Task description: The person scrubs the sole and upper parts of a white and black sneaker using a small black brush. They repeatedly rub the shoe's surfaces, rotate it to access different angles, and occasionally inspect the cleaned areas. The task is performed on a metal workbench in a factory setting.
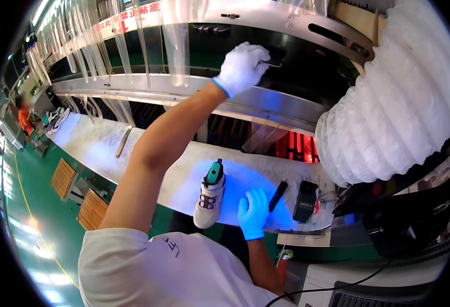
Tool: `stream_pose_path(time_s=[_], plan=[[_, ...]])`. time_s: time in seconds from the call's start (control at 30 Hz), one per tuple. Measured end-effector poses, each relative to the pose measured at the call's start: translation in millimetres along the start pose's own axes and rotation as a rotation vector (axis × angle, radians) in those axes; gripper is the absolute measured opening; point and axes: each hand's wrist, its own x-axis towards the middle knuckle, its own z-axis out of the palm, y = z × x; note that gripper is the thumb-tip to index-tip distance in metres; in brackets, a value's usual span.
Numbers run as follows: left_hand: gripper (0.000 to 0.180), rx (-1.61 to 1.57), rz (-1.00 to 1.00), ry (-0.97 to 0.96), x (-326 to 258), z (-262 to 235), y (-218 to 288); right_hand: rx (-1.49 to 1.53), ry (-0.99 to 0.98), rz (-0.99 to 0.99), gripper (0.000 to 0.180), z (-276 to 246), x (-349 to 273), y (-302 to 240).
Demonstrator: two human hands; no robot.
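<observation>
My left hand (243, 67), in a white glove with a blue cuff, reaches up over the dark conveyor belt (199, 48). Its fingers are closed at the edge of a dark thing with a thin pale rim; its kind is lost against the black belt. Lower down, my right hand (254, 211), also gloved and lit blue, is open with the fingers apart over the worktable (184, 174). A white and grey shoe (209, 199) with a teal last (214, 173) inside stands to its left, untouched. Close to its right lies a black bar (278, 196).
A black phone-like device (305, 201) lies at the table's right. A large white ribbed duct (393, 97) fills the right side. Clear plastic strips (176, 51) hang on the upper left. Red light glows beneath the belt (297, 146). Several shoes (60, 120) and a person in orange (24, 117) are far left.
</observation>
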Motion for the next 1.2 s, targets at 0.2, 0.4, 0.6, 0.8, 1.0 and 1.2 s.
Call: stream_pose_path(time_s=[0.2, 0.4, 0.6, 0.8, 1.0, 1.2], plan=[[0.032, -0.235, 0.35, -0.184, -194.4, -75.7, 131.4, 0.273, 0.232, 0.307, 0.054, -5.0, -5.1, 4.7], [0.035, -0.307, -0.053, -0.426, -372.7, -87.7, 208.5, 0.499, 0.21, 0.397, 0.042, -1.1, 0.5, 1.6], [0.048, -0.334, -0.143, -0.36, -386.3, -147.3, 220.7, 0.308, 0.102, 0.285, 0.046, -57.9, -22.3, -14.8], [0.054, -0.144, -0.128, -0.327, -428.8, -159.0, 173.1, 0.095, -0.229, 0.015, 0.092, -87.8, -64.2, -51.7], [0.053, -0.322, 0.044, -0.267, -362.5, -137.9, 132.9, 0.052, -0.108, -0.122, 0.038, -60.6, -46.7, -32.3], [0.052, -0.618, -0.575, -0.647, -233.3, -180.9, 152.5, 0.605, 0.135, 0.12, 0.028, -152.7, -9.1, -97.9]])
